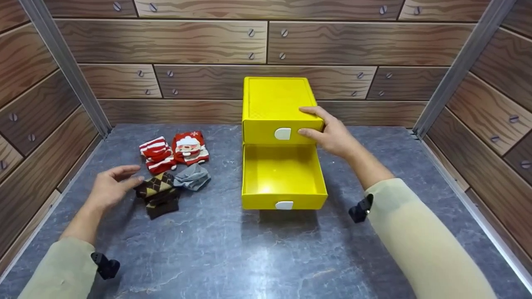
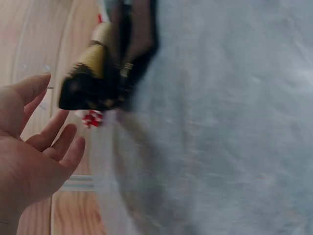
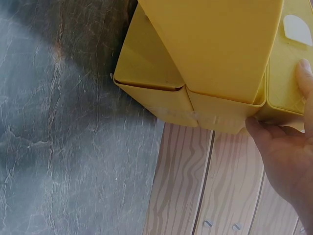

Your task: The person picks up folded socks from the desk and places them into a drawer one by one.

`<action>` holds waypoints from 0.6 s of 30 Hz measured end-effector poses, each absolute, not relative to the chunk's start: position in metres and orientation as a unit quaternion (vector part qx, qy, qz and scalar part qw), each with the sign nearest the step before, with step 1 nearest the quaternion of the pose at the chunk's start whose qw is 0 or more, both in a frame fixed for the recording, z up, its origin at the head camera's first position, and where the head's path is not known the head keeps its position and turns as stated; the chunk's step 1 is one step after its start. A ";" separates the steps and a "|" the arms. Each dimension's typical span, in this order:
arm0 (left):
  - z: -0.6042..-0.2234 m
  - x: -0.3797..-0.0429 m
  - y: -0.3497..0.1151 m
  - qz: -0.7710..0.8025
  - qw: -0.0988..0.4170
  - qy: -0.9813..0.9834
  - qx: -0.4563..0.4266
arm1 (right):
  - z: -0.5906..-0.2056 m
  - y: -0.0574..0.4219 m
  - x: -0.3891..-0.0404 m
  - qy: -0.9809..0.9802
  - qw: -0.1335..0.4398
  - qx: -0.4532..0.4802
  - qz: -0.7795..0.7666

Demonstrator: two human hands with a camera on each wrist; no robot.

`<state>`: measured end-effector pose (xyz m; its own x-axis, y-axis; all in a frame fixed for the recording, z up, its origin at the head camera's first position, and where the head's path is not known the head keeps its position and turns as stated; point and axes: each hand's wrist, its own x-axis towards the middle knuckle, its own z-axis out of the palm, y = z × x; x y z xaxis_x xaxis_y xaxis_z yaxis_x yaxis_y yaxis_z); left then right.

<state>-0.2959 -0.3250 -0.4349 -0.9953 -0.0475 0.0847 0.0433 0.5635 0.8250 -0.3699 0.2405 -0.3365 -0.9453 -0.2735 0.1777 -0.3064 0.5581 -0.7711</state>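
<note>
My left hand (image 1: 109,187) reaches beside a folded brown-and-yellow argyle sock bundle (image 1: 157,185), fingers apart and nothing in them. In the left wrist view, the hand (image 2: 36,147) shows relaxed fingers near the same argyle bundle (image 2: 95,68). My right hand (image 1: 334,135) grips the upper right corner of a yellow drawer unit (image 1: 278,95), thumb on the front beside a white handle (image 1: 283,133). An open drawer (image 1: 284,201) juts out below, with bare yellow floor inside. In the right wrist view, fingers of the hand (image 3: 288,156) wrap the unit's side.
Close to the argyle bundle lie a grey folded sock (image 1: 192,177), a red-and-white striped one (image 1: 158,154) and a red one with a Santa face (image 1: 190,147). Wood-patterned walls (image 1: 208,41) enclose the grey marbled tabletop (image 1: 199,249) at the back and sides.
</note>
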 end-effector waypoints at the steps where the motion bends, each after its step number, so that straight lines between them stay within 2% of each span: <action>1: -0.438 -0.296 -0.324 -0.465 0.040 -0.884 0.000 | -0.337 0.240 -0.370 -0.882 0.018 0.164 0.441; 7: -0.449 -0.297 -0.319 -0.457 0.002 -0.889 -0.014 | -0.335 0.239 -0.371 -0.881 0.014 0.168 0.443; 18: -0.461 -0.299 -0.313 -0.416 -0.026 -0.907 -0.057 | -0.336 0.241 -0.370 -0.880 0.018 0.170 0.443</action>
